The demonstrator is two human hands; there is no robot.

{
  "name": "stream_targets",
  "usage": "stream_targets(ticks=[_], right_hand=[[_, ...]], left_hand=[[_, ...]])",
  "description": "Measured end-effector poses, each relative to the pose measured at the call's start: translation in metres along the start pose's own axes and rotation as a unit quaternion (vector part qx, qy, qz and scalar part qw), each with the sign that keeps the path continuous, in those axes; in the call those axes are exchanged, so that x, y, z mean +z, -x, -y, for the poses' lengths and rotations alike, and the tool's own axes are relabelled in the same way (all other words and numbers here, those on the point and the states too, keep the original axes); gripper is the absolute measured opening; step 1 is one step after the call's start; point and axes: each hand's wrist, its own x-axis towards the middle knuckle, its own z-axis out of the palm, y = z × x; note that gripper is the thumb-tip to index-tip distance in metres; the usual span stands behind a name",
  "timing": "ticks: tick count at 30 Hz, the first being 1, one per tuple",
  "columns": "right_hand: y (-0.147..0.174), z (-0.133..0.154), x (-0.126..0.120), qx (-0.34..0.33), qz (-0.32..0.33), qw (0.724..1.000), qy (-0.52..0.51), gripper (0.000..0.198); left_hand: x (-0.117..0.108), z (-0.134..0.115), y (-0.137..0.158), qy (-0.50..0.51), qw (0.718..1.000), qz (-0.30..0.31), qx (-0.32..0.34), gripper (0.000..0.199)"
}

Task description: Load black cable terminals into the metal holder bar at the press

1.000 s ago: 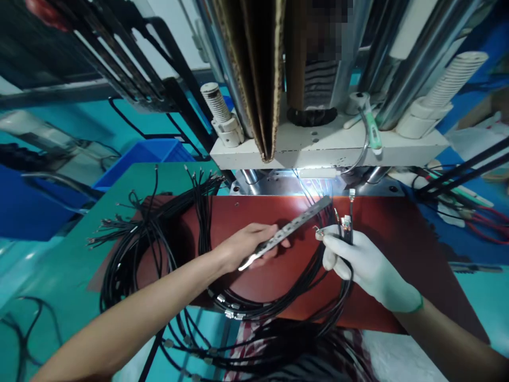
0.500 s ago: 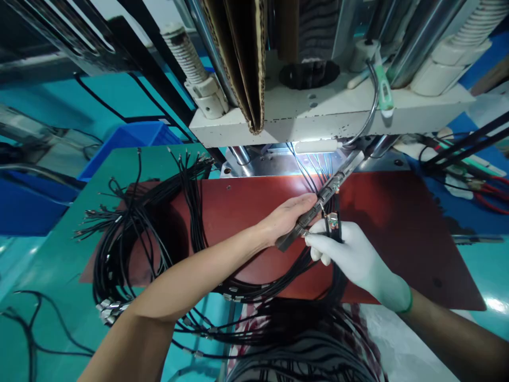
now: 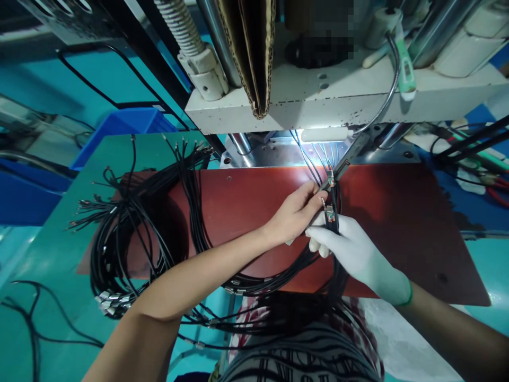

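Observation:
My left hand (image 3: 296, 215) is bare and closed around a narrow grey slotted bar (image 3: 348, 159), which slants up to the right. It covers most of the bar's lower part. My right hand (image 3: 353, 249), in a white glove with a green cuff, is closed on black cables (image 3: 332, 225) just below the left fingers. Small metal connectors (image 3: 330, 213) on cable ends show above the gloved fingers, another near the bar. The exact contact between the left fingertips and the cable ends is hidden.
A reddish-brown board (image 3: 397, 228) lies beneath both hands. Coiled black cables (image 3: 119, 244) with metal ends rest at left, near a blue bin (image 3: 123, 130). A white press frame (image 3: 310, 109) with cardboard (image 3: 254, 63) stands ahead. Thin blue wires (image 3: 304, 154) hang below it.
My left hand has shifted up and right along the bar, covering more of it. The gloved hand still holds the cables, at nearly the same place. The camera view has shifted slightly.

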Motion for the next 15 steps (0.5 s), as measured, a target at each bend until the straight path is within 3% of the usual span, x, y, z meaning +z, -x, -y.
stream_targets(ticks=[3, 7, 9, 15], right_hand=[[0.003, -0.002, 0.002, -0.006, -0.007, 1.000, -0.026, 0.029], [0.010, -0.009, 0.003, -0.006, -0.159, 0.974, -0.161, 0.026], [0.012, -0.012, -0.001, -0.007, -0.202, 0.964, -0.172, 0.022], [0.014, -0.006, -0.021, 0.012, -0.133, 0.990, -0.038, 0.026]], left_hand=[[-0.003, 0.000, 0.000, 0.002, 1.000, -0.002, -0.009, 0.031], [-0.007, -0.004, 0.000, 0.052, 0.998, 0.032, -0.014, 0.036], [-0.008, -0.005, 0.000, 0.081, 0.996, 0.045, -0.021, 0.038], [-0.007, -0.008, -0.001, 0.140, 0.987, 0.064, -0.035, 0.039]])
